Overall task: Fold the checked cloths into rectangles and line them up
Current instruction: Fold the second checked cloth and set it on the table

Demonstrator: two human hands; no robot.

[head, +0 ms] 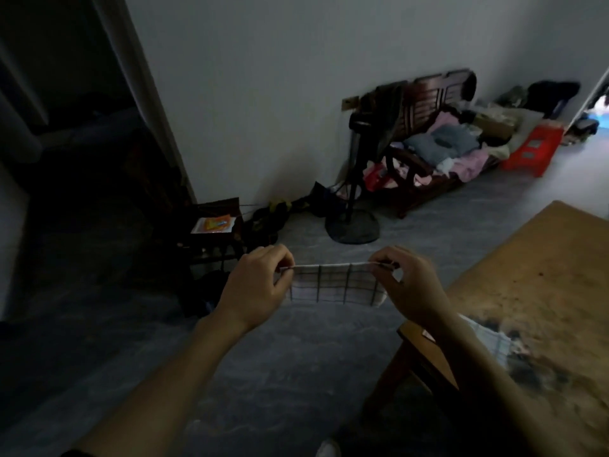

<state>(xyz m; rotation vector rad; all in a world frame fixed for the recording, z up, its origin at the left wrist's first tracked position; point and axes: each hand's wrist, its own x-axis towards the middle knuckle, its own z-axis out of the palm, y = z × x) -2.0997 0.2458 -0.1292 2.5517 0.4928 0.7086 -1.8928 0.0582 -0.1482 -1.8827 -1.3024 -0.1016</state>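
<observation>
A white checked cloth (334, 285) with dark lines hangs stretched in the air over the floor, folded to a narrow band. My left hand (260, 278) pinches its upper left corner and my right hand (407, 280) pinches its upper right corner. A second checked cloth (489, 338) lies on the near left edge of the wooden table (540, 275), partly hidden behind my right forearm.
The worn wooden table fills the right side. A standing fan (354, 192) is on the grey floor ahead, with a wooden bench (438, 136) piled with clothes and a red stool (534, 150) behind. A small dark stool (216, 230) stands to the left.
</observation>
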